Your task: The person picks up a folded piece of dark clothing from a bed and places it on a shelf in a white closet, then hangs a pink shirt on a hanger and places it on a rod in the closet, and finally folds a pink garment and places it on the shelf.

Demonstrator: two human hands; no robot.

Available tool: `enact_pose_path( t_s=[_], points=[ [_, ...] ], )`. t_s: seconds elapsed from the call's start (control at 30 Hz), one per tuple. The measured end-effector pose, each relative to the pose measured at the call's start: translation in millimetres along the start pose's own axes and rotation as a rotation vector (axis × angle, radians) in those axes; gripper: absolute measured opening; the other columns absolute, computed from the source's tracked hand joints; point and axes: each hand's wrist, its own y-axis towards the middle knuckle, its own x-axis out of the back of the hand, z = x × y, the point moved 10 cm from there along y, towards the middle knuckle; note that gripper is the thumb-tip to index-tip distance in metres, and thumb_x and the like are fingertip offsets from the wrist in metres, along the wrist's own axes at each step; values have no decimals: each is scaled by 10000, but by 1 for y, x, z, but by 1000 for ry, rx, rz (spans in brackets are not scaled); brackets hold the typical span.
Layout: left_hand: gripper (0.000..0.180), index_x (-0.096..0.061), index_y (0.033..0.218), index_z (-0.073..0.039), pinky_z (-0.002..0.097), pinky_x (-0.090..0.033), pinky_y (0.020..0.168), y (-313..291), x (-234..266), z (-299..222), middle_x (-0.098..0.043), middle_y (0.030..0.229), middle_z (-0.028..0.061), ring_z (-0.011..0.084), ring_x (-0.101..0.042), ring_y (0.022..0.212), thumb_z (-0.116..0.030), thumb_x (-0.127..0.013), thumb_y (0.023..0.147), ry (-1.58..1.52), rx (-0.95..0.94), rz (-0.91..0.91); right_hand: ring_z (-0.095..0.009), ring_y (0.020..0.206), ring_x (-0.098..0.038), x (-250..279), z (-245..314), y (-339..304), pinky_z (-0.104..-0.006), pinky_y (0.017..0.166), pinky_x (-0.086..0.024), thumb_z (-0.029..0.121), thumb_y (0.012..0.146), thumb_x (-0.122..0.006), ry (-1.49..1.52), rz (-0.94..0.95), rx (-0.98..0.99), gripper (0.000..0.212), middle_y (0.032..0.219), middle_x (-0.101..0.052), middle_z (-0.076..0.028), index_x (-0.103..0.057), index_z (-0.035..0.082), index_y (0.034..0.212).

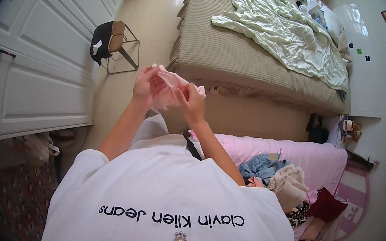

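A thin pale-pink piece of cloth (173, 83), perhaps a small garment, is stretched between my two hands in front of me. My left hand (145, 84) pinches its upper left part, fingers curled round the edge. On the other side my right hand (192, 102) grips the cloth, with the thumb pointing up and a pink end showing beyond the fingers. The lower part of the cloth hangs loose between the hands. Its exact kind cannot be made out, as the fingers cover much of it.
A pink-covered bed (316, 157) at right holds a clothes pile with denim (260, 167) and a beige knit (288, 184). Ahead stands a large bed (204, 38) with a shiny pale-green sheet (284, 34). White cupboards (51, 41) line the left, near a stool (117, 36) draped in black cloth.
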Motion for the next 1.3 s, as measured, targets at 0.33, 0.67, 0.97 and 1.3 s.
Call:
enact_pose_path(
  t_s=[0.33, 0.67, 0.97, 1.3],
  points=[
    [105, -497, 993, -72, 328, -528, 761, 74, 11, -82, -595, 928, 78, 192, -613, 857, -146, -468, 923, -177, 83, 167, -33, 602, -427, -93, 37, 109, -178, 516, -327, 196, 971, -478, 811, 24, -64, 268, 695, -498, 46, -567, 22, 787],
    [239, -549, 1063, -55, 370, -457, 901, 162, 76, -195, -617, 1034, 82, 212, -588, 988, -224, -422, 951, -241, 44, 235, -51, 458, -270, -102, -5, 226, -213, 428, -221, 228, 974, -463, 1030, -407, -251, 315, 551, -361, 46, -426, 139, 674],
    [200, -559, 969, -69, 358, -466, 848, 216, 92, -255, -616, 949, 70, 195, -597, 910, -232, -446, 943, -308, 83, 148, -138, 609, -573, -102, -125, 253, -284, 565, -443, 257, 922, -536, -40, -407, -441, 256, 753, -633, -71, -531, 55, 1078],
    [184, -566, 970, -48, 344, -470, 849, 306, 86, -302, -624, 921, 49, 186, -600, 888, -196, -460, 942, -505, 82, 160, -155, 739, -570, -225, 17, 386, -289, 647, -477, 124, 797, -667, -102, 116, 127, 607, 950, -615, -86, -409, 132, 1346]
  ],
)
